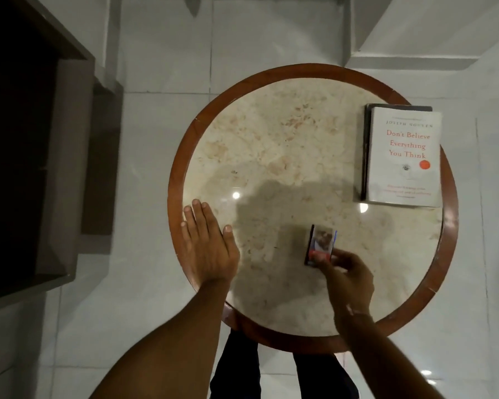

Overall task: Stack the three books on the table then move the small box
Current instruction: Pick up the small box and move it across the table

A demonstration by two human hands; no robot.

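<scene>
A stack of books [402,154] lies at the right side of the round table [271,156]. Its top book is white with red title lettering, and darker books show under its left and far edges. A small dark box [321,241] with a picture on top lies near the table's front centre. My right hand [347,280] pinches the box's near end with thumb and fingers. My left hand [208,243] rests flat on the table's left edge, fingers spread, holding nothing.
The table has a marble-like top and a brown wooden rim [175,174]. A dark wooden cabinet [41,156] stands on the left. White tiled floor surrounds the table, and a white step [415,30] rises at the back right. My legs show below the table.
</scene>
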